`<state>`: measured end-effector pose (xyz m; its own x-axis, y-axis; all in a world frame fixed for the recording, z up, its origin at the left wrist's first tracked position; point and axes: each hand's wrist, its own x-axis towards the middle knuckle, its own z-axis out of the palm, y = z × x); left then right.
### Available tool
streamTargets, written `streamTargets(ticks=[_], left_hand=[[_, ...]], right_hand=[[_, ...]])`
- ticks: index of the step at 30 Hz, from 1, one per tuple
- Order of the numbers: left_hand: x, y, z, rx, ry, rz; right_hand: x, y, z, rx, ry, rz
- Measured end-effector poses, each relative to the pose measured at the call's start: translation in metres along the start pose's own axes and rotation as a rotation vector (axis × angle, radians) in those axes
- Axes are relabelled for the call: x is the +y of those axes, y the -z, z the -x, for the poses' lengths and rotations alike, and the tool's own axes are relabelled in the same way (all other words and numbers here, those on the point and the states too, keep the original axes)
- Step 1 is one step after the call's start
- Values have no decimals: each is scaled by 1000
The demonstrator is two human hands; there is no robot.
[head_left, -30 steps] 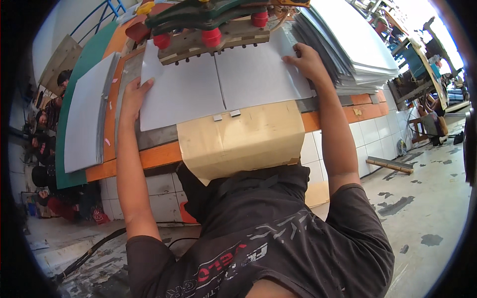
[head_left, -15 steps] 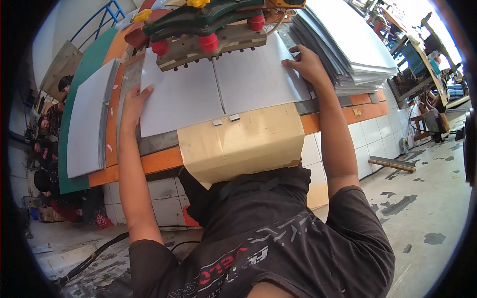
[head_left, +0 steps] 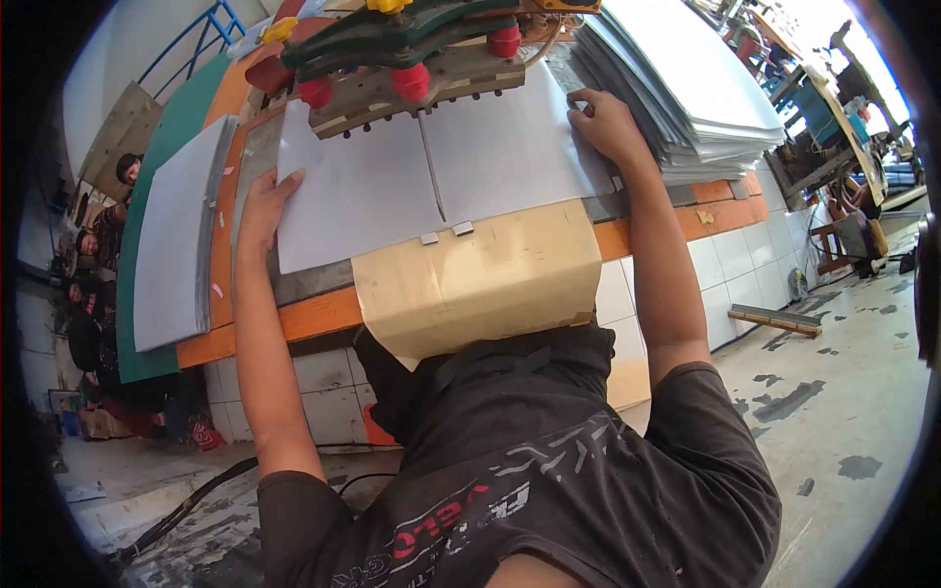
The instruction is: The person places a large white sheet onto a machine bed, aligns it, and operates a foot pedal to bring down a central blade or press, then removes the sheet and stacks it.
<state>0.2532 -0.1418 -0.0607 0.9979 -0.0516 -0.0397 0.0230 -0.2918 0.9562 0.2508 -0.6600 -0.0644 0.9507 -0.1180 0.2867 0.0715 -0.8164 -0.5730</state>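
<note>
White sheet [head_left: 353, 186] (one or a butted pair, can't tell) is lying flat on the orange-edged bench [head_left: 328, 309], its far side under the green press head [head_left: 363, 44]. Head view's all we've got: gray strip [head_left: 433, 176] down its middle, near edge by two small tabs [head_left: 463, 229]. Left hand [head_left: 261, 211] has its thumb at the left edge, apart from the fingers; right hand [head_left: 613, 129] is curled at the right edge. Can't tell if either's actually gripping. Looks like squaring-up to me; next move probably calls for keeping fingers clear of the press.
</note>
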Motion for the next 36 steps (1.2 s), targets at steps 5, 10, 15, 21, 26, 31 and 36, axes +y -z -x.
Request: streamTargets(ticks=[5, 10, 15, 21, 26, 31, 36], left_hand=[[-3, 2, 1, -2, 8, 39], [-3, 1, 1, 13, 8, 32], [0, -7, 3, 49, -24, -20], [6, 0, 9, 136, -39, -331], [-4, 17, 21, 172, 13, -454], [8, 3, 75, 198, -51, -520], [5, -6, 126, 124, -184, -411]], right_hand=[[-3, 1, 0, -21, 19, 22], [-5, 2, 0, -28, 8, 28], [-3, 4, 3, -22, 19, 28], [-3, 7, 4, -37, -7, 4], [-7, 13, 15, -66, 38, -7], [-31, 46, 71, -10, 165, -23], [-23, 53, 124, -22, 308, -88]])
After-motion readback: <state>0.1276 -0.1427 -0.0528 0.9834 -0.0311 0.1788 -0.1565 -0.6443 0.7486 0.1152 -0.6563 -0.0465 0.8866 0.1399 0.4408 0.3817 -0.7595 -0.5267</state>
